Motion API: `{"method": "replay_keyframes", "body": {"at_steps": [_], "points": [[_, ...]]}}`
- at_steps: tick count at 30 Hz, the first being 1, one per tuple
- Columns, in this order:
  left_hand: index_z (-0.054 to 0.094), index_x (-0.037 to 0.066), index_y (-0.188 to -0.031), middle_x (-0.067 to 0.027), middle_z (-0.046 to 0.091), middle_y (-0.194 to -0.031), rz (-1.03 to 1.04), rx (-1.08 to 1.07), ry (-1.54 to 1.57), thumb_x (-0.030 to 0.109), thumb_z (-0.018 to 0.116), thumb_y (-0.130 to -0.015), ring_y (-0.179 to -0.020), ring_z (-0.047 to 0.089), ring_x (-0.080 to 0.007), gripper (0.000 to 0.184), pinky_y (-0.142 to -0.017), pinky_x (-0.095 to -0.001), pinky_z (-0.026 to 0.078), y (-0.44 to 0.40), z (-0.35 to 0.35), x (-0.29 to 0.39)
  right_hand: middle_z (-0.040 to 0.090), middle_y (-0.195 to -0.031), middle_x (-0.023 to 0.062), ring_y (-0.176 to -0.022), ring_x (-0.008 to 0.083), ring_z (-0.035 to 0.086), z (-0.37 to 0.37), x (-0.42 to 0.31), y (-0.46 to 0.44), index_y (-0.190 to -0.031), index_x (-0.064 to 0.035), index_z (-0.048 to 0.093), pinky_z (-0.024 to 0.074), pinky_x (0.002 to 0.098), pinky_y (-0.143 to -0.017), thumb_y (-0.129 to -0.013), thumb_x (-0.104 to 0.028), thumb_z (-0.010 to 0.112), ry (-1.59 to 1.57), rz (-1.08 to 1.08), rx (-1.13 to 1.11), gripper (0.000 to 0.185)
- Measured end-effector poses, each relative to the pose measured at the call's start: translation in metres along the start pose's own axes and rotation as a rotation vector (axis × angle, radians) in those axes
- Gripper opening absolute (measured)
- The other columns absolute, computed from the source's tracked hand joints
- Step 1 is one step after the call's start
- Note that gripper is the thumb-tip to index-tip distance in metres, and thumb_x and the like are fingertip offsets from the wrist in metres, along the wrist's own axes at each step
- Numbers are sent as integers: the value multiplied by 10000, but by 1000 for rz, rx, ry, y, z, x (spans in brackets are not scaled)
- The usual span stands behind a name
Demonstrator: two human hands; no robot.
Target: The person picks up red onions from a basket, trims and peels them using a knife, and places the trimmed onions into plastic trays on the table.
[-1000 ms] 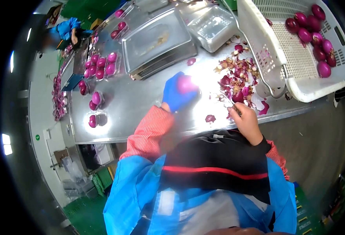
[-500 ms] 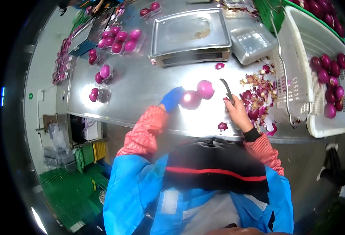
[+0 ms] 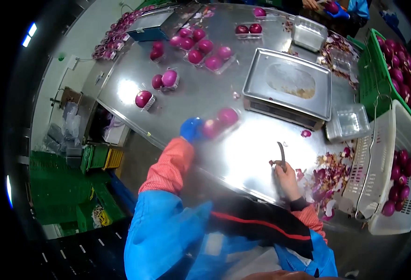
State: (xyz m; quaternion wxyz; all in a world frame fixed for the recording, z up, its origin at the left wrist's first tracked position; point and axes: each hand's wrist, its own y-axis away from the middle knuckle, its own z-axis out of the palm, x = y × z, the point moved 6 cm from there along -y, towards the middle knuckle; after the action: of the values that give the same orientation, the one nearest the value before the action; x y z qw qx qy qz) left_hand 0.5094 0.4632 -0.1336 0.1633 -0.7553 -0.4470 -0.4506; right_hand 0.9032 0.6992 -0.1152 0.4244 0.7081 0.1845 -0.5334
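My left hand (image 3: 192, 129), in a blue glove, is closed at the left end of a clear tray with two peeled red onions, one nearer (image 3: 210, 128) and one farther (image 3: 227, 116). Hand and tray are blurred, and the fingertips are partly hidden. My bare right hand (image 3: 287, 181) is wrapped round a small curved knife (image 3: 281, 153), its blade pointing away from me. A small dark red scrap (image 3: 272, 163) shows by its fingertips. Right of this hand lies a heap of onion skins (image 3: 330, 173).
A metal scale (image 3: 289, 84) stands beyond my hands, an empty clear tray (image 3: 348, 122) beside it. Packed onions (image 3: 204, 45) sit at the back left. On the right are a white basket (image 3: 385, 158) and a green crate (image 3: 368, 79) of onions. A co-worker's gloved hand (image 3: 338, 11) shows at the top.
The view has swung round. My left hand, earlier at one onion, is now at the two-onion tray, which has moved left, away from the knife. My right hand still holds the knife.
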Motion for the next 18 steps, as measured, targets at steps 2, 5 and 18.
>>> {"method": "replay_keyframes", "body": {"at_steps": [2,5,18], "points": [[643,69,-1103,-41,682,-917,-200,115,258,252,552,-946,-597,588,-112,258,-472,-234,470,-33,-26,-19,646,-857,40,-743,103,564,3,3,-1,-1107,7,630,454,256,-687,-929,-171,544,54,10,-13,267],[632,60,-1106,-64,674,-933,-358,376,602,268,555,-941,-633,592,-133,276,-490,-243,470,-68,-45,-29,688,-993,98,-882,139,611,3,-16,0,-1091,14,629,466,276,-804,-935,-191,547,137,-26,16,270],[616,42,-1146,-98,641,-1085,932,-234,212,128,601,-932,-969,621,-189,231,-878,-328,491,37,231,362,539,-620,-11,-543,62,471,-62,-1,56,-774,-7,607,378,244,-511,-943,-258,582,-170,-70,474,303]]}}
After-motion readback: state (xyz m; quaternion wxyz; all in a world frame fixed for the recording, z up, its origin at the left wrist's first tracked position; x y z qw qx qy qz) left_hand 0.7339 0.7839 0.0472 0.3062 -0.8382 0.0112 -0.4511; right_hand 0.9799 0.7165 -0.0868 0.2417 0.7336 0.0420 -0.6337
